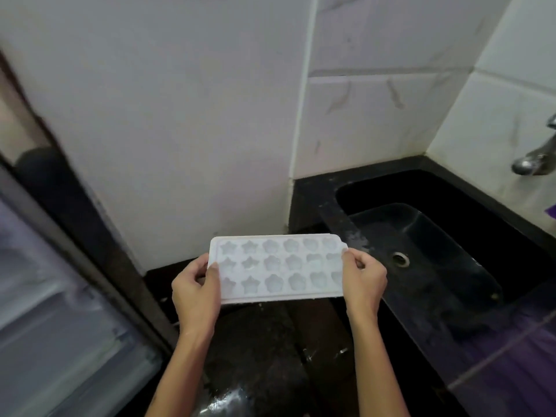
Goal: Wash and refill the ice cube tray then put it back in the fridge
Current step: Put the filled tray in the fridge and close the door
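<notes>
white plastic ice cube tray (pixel 276 267) with star and flower shaped pockets is what i've got pinched at both short ends, held level over the dark wet stone counter (pixel 270 350). my left hand (pixel 196 291) clamps the left edge, thumb on top, and my right hand (pixel 362 276) grips the right edge the same way. black sink (pixel 436 251) sits just to the right, chrome tap (pixel 534 159) above it on the white tiled wall (pixel 376 115). can't tell if the pockets hold water.

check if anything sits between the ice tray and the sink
Nothing visible does. The ice tray, held by the left hand and right hand, is over bare counter, and the sink looks empty.
</notes>
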A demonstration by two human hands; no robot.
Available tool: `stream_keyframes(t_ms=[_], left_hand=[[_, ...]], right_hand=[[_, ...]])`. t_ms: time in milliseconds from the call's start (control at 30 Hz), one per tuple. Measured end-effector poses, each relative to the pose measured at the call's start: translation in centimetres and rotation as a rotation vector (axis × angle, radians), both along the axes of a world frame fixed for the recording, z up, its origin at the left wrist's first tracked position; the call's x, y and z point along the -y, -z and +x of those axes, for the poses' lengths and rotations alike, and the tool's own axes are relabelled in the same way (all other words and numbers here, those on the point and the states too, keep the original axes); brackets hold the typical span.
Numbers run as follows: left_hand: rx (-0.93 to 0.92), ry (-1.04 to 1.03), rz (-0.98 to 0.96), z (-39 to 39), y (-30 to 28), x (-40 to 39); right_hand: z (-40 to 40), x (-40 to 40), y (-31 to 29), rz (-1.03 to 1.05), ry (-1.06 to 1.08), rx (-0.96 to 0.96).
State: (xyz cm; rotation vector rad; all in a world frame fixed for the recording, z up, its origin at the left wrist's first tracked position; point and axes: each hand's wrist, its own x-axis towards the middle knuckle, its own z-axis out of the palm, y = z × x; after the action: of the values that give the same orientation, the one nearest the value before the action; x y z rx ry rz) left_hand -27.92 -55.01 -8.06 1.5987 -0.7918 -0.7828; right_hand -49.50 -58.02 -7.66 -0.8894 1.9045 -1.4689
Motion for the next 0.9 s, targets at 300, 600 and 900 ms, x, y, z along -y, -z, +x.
stream_keyframes(t_ms=[300, 600, 900], left_hand=[[-0.047, -0.368, -0.061, 5.7, 1.3, -5.6], [-0.001, -0.742, -0.005, 10.8, 1.6, -10.6], [0.043, -1.080, 0.014, 11.7, 1.1, -18.4]], right_hand=[[8.4, 1.1, 0.1, -0.006, -0.307, -0.042], [17.6, 2.4, 0.4, -0.001, -0.680, -0.012], [25.3, -0.4, 1.2, 0.008, -1.066, 0.037]])
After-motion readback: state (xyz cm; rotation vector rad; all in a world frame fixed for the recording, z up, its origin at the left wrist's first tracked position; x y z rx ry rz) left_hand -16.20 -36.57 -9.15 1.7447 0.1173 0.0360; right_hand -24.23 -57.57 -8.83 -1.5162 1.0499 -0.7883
